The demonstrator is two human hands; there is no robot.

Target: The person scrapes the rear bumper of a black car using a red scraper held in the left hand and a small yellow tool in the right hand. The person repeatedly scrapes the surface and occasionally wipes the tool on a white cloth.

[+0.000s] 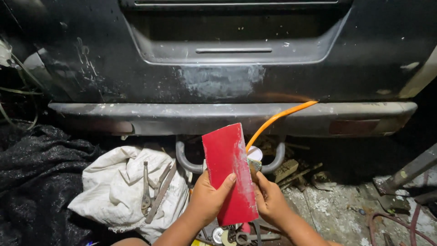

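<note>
My left hand grips a flat red rectangular sheet, held upright in front of me, thumb across its face. The sheet carries pale smears along its right edge. My right hand is behind the sheet's right edge and pinches a small flat scraper-like piece with pale filler on it. Behind both stands the rear of a dark car with a sanded grey patch and a grey bumper.
An orange hose runs from the bumper down behind the sheet. A white sack with pliers and metal tools lies at left, black cloth beyond it. Loose tools lie near my wrists, and a metal stand at right.
</note>
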